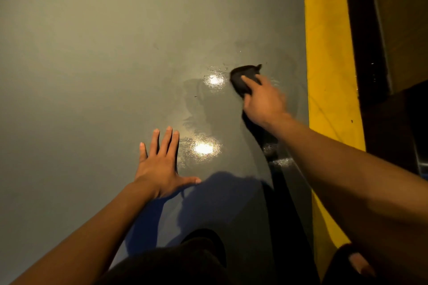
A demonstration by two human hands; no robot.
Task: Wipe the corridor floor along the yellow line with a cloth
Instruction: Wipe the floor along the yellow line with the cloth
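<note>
Right hand [264,102] grips the dark cloth [243,77], mid-wipe on wet floor [92,53]; left hand [159,164] braces flat; sweep right toward the yellow line [328,53].

My right hand [264,99] is smeared by motion, so I cannot make out its fingers clearly. It covers the near part of the dark cloth [243,78], hiding how my fingers grip it. Both my forearms run off the bottom edge. The yellow line [328,53] is cut by the top edge and partly hidden behind my right arm.
</note>
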